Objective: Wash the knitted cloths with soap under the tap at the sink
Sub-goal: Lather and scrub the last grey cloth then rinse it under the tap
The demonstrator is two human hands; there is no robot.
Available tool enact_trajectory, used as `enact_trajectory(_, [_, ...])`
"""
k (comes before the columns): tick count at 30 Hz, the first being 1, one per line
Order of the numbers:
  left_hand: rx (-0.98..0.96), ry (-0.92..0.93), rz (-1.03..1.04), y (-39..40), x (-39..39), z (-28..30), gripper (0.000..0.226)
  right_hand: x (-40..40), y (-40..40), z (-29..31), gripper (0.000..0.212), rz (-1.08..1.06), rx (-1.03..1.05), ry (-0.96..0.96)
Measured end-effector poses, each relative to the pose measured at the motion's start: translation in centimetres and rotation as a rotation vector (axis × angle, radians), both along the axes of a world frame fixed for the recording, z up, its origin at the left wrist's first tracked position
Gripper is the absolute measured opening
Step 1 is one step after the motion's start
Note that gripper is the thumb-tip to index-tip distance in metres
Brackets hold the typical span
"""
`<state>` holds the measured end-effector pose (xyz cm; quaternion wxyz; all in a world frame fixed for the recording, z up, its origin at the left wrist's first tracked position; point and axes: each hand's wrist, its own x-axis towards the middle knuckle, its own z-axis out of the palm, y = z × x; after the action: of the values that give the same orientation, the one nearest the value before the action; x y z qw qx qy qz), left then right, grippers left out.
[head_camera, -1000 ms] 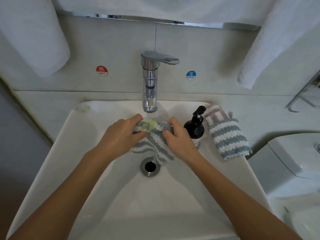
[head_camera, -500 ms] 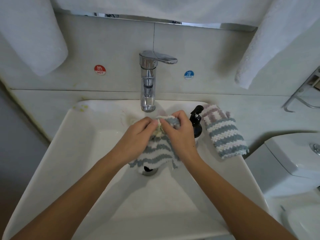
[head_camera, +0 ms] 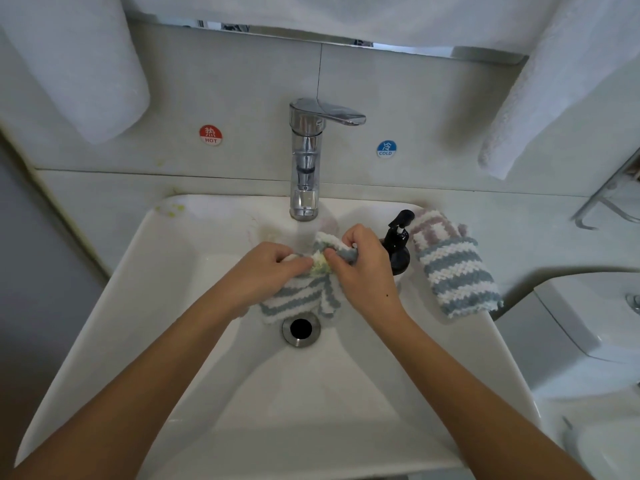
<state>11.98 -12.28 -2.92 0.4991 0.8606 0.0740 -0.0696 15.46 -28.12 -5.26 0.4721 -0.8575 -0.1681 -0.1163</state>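
I am looking down into a white ceramic sink (head_camera: 145,306) where both hands are gripping a blue-and-white striped knitted cloth (head_camera: 298,299) just below the chrome single-lever tap (head_camera: 304,161). The left hand (head_camera: 263,271) and the right hand (head_camera: 360,268) are pinching a bunched, yellow-stained patch of it between them, while the rest is hanging down toward the round metal drain (head_camera: 300,328). A black pump soap bottle (head_camera: 398,247) is standing just beside the right hand, and a second striped knitted cloth (head_camera: 453,271) is lying on the sink's right rim. Red hot (head_camera: 210,135) and blue cold (head_camera: 386,149) stickers are flanking the tap.
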Motion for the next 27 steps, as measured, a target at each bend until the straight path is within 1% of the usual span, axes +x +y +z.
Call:
enact_trajectory(4, [-0.073, 0.029, -0.017, 0.0, 0.0, 0.0, 0.032, 0.0, -0.1, -0.1, 0.030, 0.071, -0.044, 0.116])
enact_trajectory(7, [-0.130, 0.039, -0.009, 0.2, 0.0, 0.0, 0.026, -0.2, -0.3, 0.3, 0.032, 0.135, -0.119, 0.172])
enact_trajectory(9, [-0.159, -0.021, 0.014, -0.2, -0.1, 0.0, 0.024, -0.3, -0.4, 0.6, 0.035, 0.142, -0.114, 0.148])
enact_trajectory(12, [-0.182, -0.184, 0.086, -1.5, -0.3, 0.2, 0.021, -0.6, 0.0, 0.9, 0.037, 0.090, -0.012, 0.022])
enact_trajectory(14, [-0.241, -0.288, 0.149, -2.9, -0.7, -0.1, 0.026, -1.1, 0.6, 1.2, 0.036, 0.036, 0.097, -0.039])
enact_trajectory(17, [-0.389, -0.398, 0.291, -6.0, -1.7, 0.0, 0.038, -1.6, 2.1, 1.6, 0.041, -0.039, 0.346, 0.032])
enact_trajectory(20, [-0.411, -0.407, 0.490, -6.5, -0.7, 0.0, 0.046, -2.5, 3.5, 1.4, 0.042, -0.048, 0.422, 0.094])
enact_trajectory(22, [-0.422, -0.367, 0.523, -5.2, 0.5, -0.5, 0.048, -3.1, 4.1, 1.2, 0.040, 0.013, 0.384, 0.113])
enact_trajectory(24, [-0.383, -0.368, 0.531, -4.6, 0.5, -1.1, 0.045, -2.7, 4.4, 1.3, 0.041, 0.050, 0.364, 0.158])
enact_trajectory(27, [-0.281, -0.448, 0.473, -5.8, -0.9, -1.6, 0.041, -1.1, 4.5, 1.1, 0.045, -0.030, 0.444, 0.258])
